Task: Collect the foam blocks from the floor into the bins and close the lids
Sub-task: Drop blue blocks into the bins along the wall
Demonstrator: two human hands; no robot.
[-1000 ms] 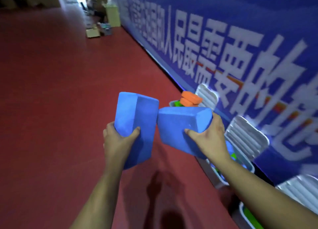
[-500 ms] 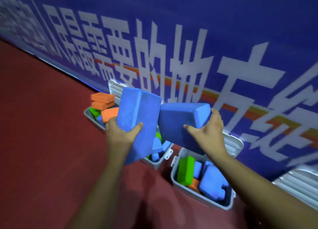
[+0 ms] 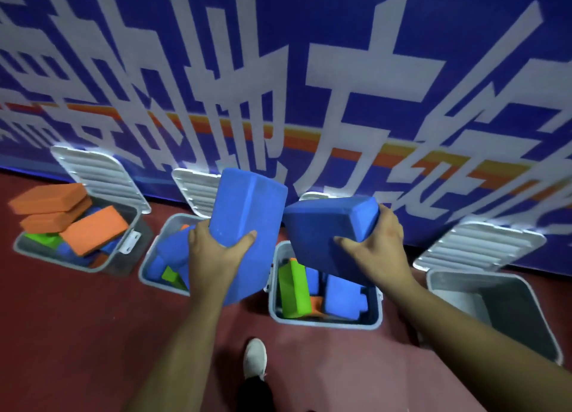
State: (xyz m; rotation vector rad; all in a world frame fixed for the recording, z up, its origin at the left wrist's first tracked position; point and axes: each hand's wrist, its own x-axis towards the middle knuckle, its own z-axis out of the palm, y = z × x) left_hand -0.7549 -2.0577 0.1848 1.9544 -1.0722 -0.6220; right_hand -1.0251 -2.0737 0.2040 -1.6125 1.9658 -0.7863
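On the red floor (image 3: 77, 334), orange blocks (image 3: 93, 235) are piled high in the first bin (image 3: 140, 222). An upright blue block (image 3: 247, 207) is gripped by the left hand (image 3: 213, 253) above the second bin (image 3: 145, 275). A tilted blue block (image 3: 325, 225) is held by the right hand (image 3: 380, 250) over the third bin (image 3: 325, 323), where green and blue blocks are seen. The fourth bin (image 3: 495, 303) is set far right, its lid (image 3: 479, 247) tipped back against the blue wall (image 3: 464, 40).

On floor (image 3: 77, 334), against banner (image 3: 309, 71), left to right: leftmost bin (image 3: 62, 264), second bin (image 3: 148, 281), third bin (image 3: 322, 323), rightmost bin (image 3: 510, 312). Lids (image 3: 96, 176) behind them. Left block (image 3: 247, 213), in left hand (image 3: 213, 256), above the second–third gap. Right block (image 3: 325, 229), in right hand (image 3: 380, 253), above third bin. Shoe (image 3: 255, 357) before it.
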